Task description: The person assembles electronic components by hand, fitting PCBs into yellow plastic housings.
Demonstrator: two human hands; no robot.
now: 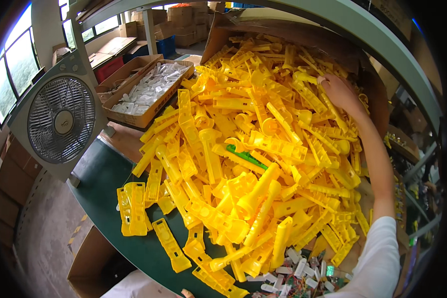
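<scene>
A large heap of yellow plastic molded parts (233, 104) spreads over the table and out of a tipped cardboard box. My right arm stretches along the right side to the far part of the heap. There my right hand (338, 93) is closed, with its fingertips on the end of a yellow plastic part (305, 77). Of my left hand (186, 293) only a bit of finger shows at the lower edge, near the heap's front, and the rest is out of the picture. One green part (247, 156) lies among the yellow ones.
A grey box fan (63, 121) stands at the left beside a cardboard tray (151, 110) of white pieces. Small white modules with wires (300, 268) lie at the near edge of the green tabletop (102, 198). The brown box wall (377, 94) rises behind my right hand.
</scene>
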